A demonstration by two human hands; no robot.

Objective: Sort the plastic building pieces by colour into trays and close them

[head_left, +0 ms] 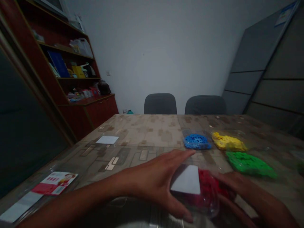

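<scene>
A clear plastic bag of red pieces (209, 183) is between my hands near the front of the table, with a white paper (187, 180) at its left end. My left hand (159, 180) is beside the white paper, thumb and fingers spread wide apart around that end. On the other side, my right hand (251, 196) has its fingers above and below the red pieces, gripping the bag; it is blurred. Beyond them lie clear bags of blue pieces (197, 141), yellow pieces (229, 142) and green pieces (250, 163).
A patterned cloth covers the table (147, 133). At left lie a printed red and white card (55, 183) in clear plastic and a white strip (22, 205). A white paper (107, 139) is farther back. Two grey chairs (160, 104) stand behind the table, and a shelf unit (99, 109) at left.
</scene>
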